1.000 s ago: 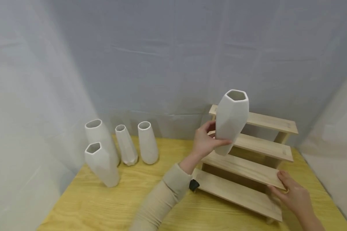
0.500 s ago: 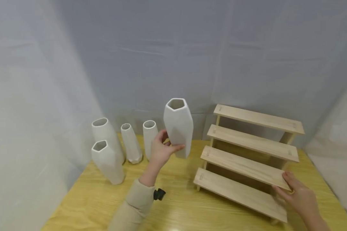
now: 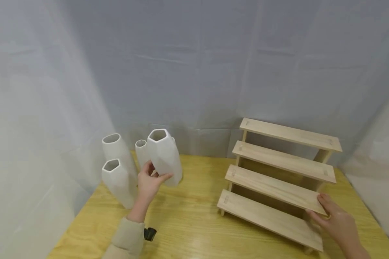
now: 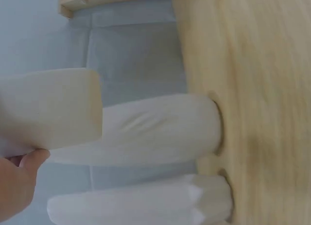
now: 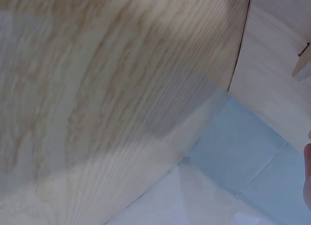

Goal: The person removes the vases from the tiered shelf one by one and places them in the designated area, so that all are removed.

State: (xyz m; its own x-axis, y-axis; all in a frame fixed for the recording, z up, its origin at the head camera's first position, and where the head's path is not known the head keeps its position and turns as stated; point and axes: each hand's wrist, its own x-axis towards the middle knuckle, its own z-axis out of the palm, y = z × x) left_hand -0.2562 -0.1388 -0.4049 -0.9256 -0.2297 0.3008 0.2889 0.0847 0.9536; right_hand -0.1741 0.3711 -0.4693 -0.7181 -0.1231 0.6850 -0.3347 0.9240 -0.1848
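My left hand (image 3: 149,185) holds a white faceted vase (image 3: 166,158) low on its side, thumb across the front. In the left wrist view the base of this vase (image 4: 58,108) is raised off the table. Behind it stand a smooth round-mouthed vase (image 4: 160,130) and a slim vase with a scalloped base (image 4: 146,205), both largely covered in the head view. My right hand (image 3: 338,225) grips the right end of the second step from the bottom on a tiered wooden stand (image 3: 275,189), thumb below the step's front edge.
Left of my left hand stand a tall round-mouthed vase (image 3: 116,147) and an angular vase (image 3: 118,185), close together on the yellow wooden table (image 3: 194,223). Grey-white sheeting (image 3: 194,72) hangs behind and at both sides. A black wrist device (image 3: 150,233) sits at the left cuff.
My left hand has carried the vase from in front of the stand leftward and down to the other vases. My right hand keeps its grip on the step.
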